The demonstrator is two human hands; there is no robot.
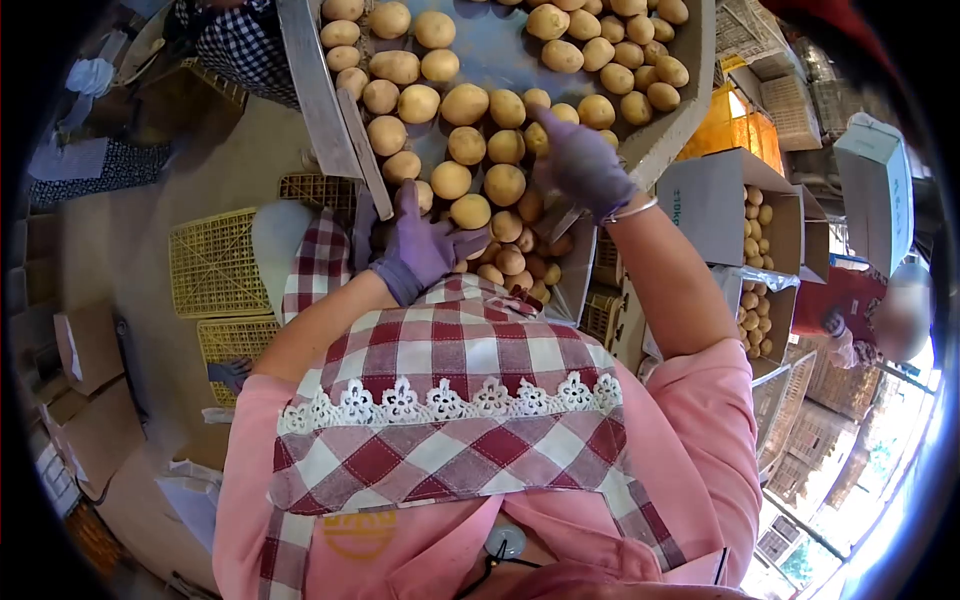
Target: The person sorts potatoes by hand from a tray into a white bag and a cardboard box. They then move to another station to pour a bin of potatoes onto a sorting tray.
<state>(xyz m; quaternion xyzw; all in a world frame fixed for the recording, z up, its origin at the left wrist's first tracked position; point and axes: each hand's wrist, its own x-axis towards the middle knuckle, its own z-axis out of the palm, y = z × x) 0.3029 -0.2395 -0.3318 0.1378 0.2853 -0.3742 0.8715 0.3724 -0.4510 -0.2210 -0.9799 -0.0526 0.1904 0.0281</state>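
Observation:
Potatoes (466, 104) lie in rows and loose groups on a sloping sorting tray (490, 52) with raised side boards. In a purple glove, my left hand (428, 252) is at the tray's lower left mouth, fingers spread, touching potatoes at the edge. My right hand (585, 168), also gloved, reaches over the tray's right side with fingers apart against potatoes; part of its fingers is hidden. Below the mouth, close to my apron, a lined box (572, 280) holds a pile of potatoes (510, 260).
Cardboard boxes of potatoes (757, 225) stand at the right, near an orange crate (735, 125). Yellow plastic crates (212, 262) lie on the floor at the left. A person in red (840, 300) is at the far right; another in checked clothing (250, 45) is at the upper left.

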